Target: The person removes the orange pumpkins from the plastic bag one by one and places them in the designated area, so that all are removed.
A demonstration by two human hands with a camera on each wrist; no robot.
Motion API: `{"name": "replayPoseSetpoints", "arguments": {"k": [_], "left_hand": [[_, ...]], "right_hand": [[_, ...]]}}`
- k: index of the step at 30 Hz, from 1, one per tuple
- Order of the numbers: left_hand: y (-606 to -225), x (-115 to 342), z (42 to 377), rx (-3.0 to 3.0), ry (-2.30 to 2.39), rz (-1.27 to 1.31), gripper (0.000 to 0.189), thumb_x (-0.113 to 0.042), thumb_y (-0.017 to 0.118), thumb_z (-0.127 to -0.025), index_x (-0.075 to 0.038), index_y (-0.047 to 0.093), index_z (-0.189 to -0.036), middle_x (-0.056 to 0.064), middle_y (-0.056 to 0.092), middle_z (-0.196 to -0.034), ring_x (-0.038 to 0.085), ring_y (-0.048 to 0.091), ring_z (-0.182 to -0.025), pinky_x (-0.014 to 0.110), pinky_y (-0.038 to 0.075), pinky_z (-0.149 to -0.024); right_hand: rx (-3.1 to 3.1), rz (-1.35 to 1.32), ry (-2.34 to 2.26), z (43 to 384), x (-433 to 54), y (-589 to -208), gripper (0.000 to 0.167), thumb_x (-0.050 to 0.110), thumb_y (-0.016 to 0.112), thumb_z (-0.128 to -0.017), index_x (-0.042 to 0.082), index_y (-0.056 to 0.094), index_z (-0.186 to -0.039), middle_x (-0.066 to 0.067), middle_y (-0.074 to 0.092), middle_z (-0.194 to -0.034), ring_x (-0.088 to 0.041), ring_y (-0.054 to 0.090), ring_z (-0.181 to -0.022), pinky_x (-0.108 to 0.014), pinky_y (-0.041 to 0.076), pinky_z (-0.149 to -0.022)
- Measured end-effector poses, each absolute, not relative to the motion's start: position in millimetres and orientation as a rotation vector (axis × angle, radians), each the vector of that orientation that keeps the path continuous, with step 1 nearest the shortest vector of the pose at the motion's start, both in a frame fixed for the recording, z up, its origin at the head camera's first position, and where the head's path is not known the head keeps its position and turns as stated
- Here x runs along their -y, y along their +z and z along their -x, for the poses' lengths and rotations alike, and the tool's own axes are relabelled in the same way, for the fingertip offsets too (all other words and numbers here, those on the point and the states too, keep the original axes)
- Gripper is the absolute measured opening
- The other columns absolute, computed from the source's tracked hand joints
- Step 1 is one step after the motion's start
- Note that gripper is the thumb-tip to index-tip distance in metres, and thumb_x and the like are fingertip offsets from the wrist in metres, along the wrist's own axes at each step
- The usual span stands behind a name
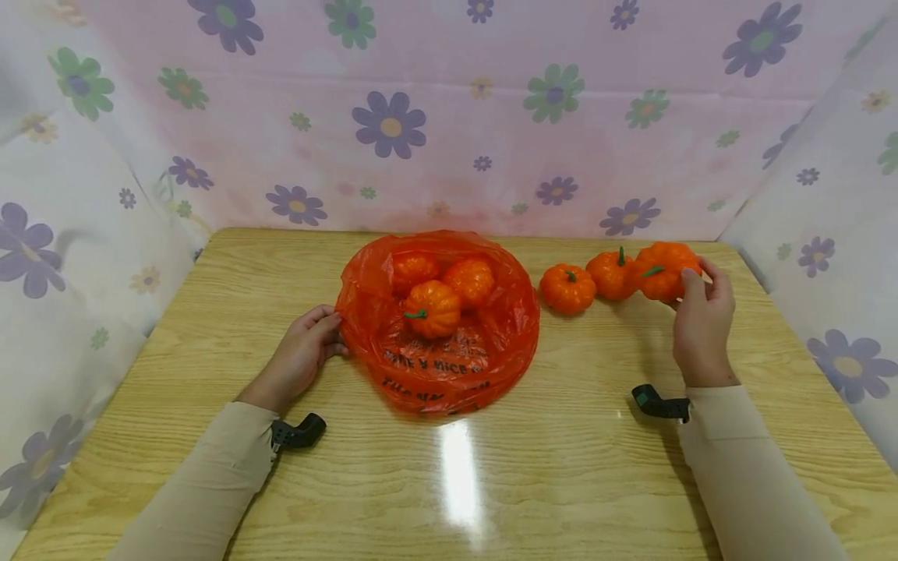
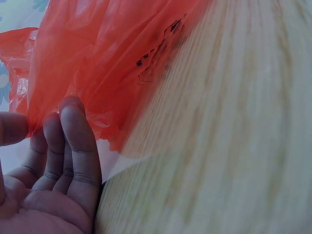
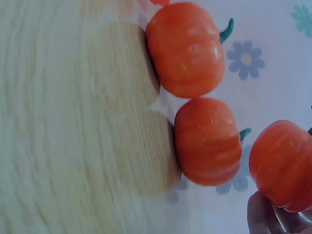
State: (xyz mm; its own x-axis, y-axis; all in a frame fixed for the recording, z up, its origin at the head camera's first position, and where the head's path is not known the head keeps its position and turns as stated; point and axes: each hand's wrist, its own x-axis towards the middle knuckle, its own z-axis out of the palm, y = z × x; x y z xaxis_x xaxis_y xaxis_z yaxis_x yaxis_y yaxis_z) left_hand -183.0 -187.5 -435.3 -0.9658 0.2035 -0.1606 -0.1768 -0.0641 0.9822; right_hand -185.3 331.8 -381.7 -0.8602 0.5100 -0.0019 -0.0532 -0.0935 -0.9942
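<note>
A red plastic bag (image 1: 505, 327) with black lettering lies spread wide on the table, its mouth facing up. Inside it sit three small orange pumpkins, the front one (image 1: 435, 312) with a green stem. My left hand (image 1: 300, 351) pinches the bag's left rim between thumb and fingers; the left wrist view shows the thin film (image 2: 92, 63) there. On the right, my right hand (image 1: 704, 323) grips a pumpkin (image 1: 666, 269) and holds it raised above the table. Just left of it, two more pumpkins stand on the table, one nearer the bag (image 1: 567, 290) and another (image 1: 610, 274) partly covered.
The wood-grain table (image 1: 561, 483) carries a bright light reflection in front of the bag. Behind it hangs a pink flowered cloth (image 1: 449, 179), with similar cloth at both sides. A black wrist mount (image 1: 298, 431) sticks out from each sleeve.
</note>
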Motion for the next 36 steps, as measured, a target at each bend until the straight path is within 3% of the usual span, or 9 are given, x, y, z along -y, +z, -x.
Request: {"name": "replayPoseSetpoints", "arguments": {"k": [7,15,16,18,22,29,33,36], "left_hand": [[-437,188,182,-1.951,2.115,-0.019,0.017,-0.024,0.043,-0.108,-0.012,0.055,-0.103,-0.005,0.059,-0.096,0.009,0.06,-0.081,0.023,0.055,-0.075],[-435,188,181,-1.943,2.129,-0.015,0.016,-0.023,0.044,-0.108,-0.012,0.055,-0.104,-0.005,0.059,-0.095,0.009,0.06,-0.08,0.023,0.055,-0.074],[-435,188,181,-1.943,2.13,-0.014,0.016,-0.023,0.044,-0.108,-0.012,0.055,-0.104,-0.005,0.059,-0.095,0.009,0.06,-0.08,0.023,0.055,-0.074],[-434,188,181,-1.943,2.13,-0.012,0.016,-0.023,0.044,-0.108,-0.012,0.055,-0.103,-0.006,0.059,-0.096,0.009,0.06,-0.081,0.023,0.055,-0.075],[-433,188,182,-1.946,2.126,-0.007,0.016,-0.023,0.044,-0.108,-0.012,0.055,-0.103,-0.006,0.059,-0.096,0.009,0.059,-0.081,0.023,0.055,-0.075],[-434,188,182,-1.959,2.115,-0.027,0.016,-0.024,0.043,-0.108,-0.013,0.054,-0.104,-0.005,0.058,-0.098,0.009,0.059,-0.082,0.023,0.055,-0.076],[-435,188,183,-1.962,2.11,-0.03,0.016,-0.024,0.043,-0.108,-0.013,0.054,-0.104,-0.005,0.058,-0.098,0.009,0.06,-0.082,0.023,0.056,-0.076],[-435,188,183,-1.962,2.111,-0.022,0.016,-0.024,0.043,-0.108,-0.013,0.054,-0.104,-0.005,0.058,-0.098,0.009,0.06,-0.082,0.023,0.056,-0.075]], "right_hand": [[1.777,0.59,2.083,188,-346,-388,0.051,0.028,0.047,-0.106,0.022,0.028,-0.153,0.0,0.029,-0.154,-0.012,0.048,-0.123,-0.014,0.056,-0.075],[1.741,0.677,2.118,195,-356,-393,0.05,0.028,0.047,-0.106,0.021,0.029,-0.152,0.005,0.023,-0.158,-0.017,0.041,-0.133,-0.017,0.057,-0.07],[1.749,0.697,2.114,195,-357,-393,0.05,0.029,0.046,-0.106,0.022,0.029,-0.152,0.006,0.022,-0.159,-0.017,0.041,-0.133,-0.017,0.057,-0.072],[1.811,0.742,2.091,196,-358,-395,0.051,0.031,0.044,-0.106,0.023,0.026,-0.153,0.007,0.017,-0.162,-0.017,0.036,-0.139,-0.019,0.056,-0.087],[1.958,0.806,2.039,196,-361,-397,0.056,0.036,0.039,-0.107,0.023,0.018,-0.157,0.007,0.008,-0.166,-0.012,0.022,-0.148,-0.024,0.034,-0.117],[2.081,0.807,2.015,197,-365,-399,0.06,0.038,0.036,-0.107,0.022,0.012,-0.159,0.004,0.002,-0.167,-0.013,0.016,-0.152,-0.025,0.033,-0.118],[2.071,0.801,2.052,197,-366,-400,0.06,0.037,0.033,-0.107,0.022,0.009,-0.16,0.004,-0.003,-0.168,-0.015,0.01,-0.154,-0.036,0.022,-0.122],[2.034,0.819,2.073,198,-367,-400,0.06,0.036,0.033,-0.108,0.02,0.01,-0.16,0.005,-0.001,-0.168,-0.013,0.009,-0.154,-0.035,0.019,-0.123]]}}
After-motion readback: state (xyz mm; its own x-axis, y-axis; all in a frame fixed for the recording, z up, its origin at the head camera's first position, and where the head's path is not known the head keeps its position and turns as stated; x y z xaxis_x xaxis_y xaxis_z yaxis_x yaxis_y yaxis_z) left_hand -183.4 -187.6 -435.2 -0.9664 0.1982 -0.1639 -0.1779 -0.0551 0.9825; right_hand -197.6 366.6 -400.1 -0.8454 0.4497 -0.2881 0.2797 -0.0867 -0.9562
